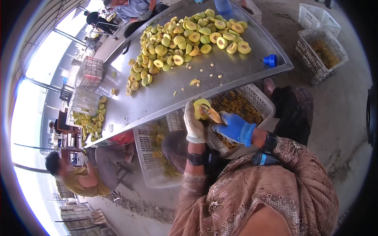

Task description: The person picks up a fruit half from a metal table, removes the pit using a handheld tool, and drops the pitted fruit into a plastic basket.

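My left hand [194,126], in a white glove, is closed around a yellow-green stone-fruit half [202,106] with a brown hollow, cut side up. My right hand [235,128], gloved in blue, grips a small wooden-handled tool [213,115]. Its tip points into the fruit's middle; the working end is too small to make out. Both hands are close together, over a white crate [264,103] of brownish-yellow fruit pieces. Beyond them, a large heap of halved fruit [179,39] covers part of the metal table [236,65].
Small pale bits and a blue cap-like object [270,60] lie on the table. Another white crate [151,173] stands by my left leg. More crates [315,51] are on the floor at right. One person [84,175] sits at left; another [136,11] is across the table.
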A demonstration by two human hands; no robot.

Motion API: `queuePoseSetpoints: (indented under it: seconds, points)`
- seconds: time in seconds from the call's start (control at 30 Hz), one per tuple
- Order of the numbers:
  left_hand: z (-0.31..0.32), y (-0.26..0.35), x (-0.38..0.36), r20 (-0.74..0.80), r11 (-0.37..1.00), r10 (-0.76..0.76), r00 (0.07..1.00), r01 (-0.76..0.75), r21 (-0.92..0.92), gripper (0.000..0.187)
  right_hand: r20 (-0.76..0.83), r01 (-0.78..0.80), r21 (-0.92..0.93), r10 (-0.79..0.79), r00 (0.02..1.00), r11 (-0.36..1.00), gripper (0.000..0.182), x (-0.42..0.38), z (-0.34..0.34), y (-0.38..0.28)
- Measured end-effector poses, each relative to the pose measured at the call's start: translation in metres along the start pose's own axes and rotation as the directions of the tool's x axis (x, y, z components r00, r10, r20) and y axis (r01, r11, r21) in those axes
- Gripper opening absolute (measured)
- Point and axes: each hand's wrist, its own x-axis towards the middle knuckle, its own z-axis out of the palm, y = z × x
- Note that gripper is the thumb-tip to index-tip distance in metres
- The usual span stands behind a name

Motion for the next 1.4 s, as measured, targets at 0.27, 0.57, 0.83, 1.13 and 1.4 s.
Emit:
queuePoseSetpoints:
  seconds: [0.27,0.57,0.83,1.13,1.4]
  points:
    - [0.017,0.0,-0.02,0.067,0.866,0.316,0.946,-0.317,0.387,0.041,0.014,-0.032,-0.03,0.033,0.999,0.999,0.042,-0.017,0.004,0.0]
    - [0.036,0.011,-0.026,0.046,0.814,0.299,0.953,-0.28,0.508,0.04,0.186,-0.158,0.106,0.136,0.973,0.982,0.04,-0.031,-0.013,-0.026]
    - [0.045,0.016,-0.027,0.022,0.89,0.054,0.998,-0.058,0.453,0.032,0.578,-0.519,0.699,0.039,0.815,0.492,0.024,-0.043,-0.032,-0.02]
    - [0.046,0.011,-0.021,0.166,0.967,0.018,0.986,-0.059,0.246,0.039,0.704,-0.698,0.708,-0.167,0.69,0.102,0.018,-0.044,-0.029,-0.002]
    - [0.038,0.001,-0.019,0.197,0.958,-0.032,0.98,-0.026,0.287,0.047,0.691,-0.599,0.529,0.106,0.715,0.601,0.022,-0.033,-0.044,-0.003]
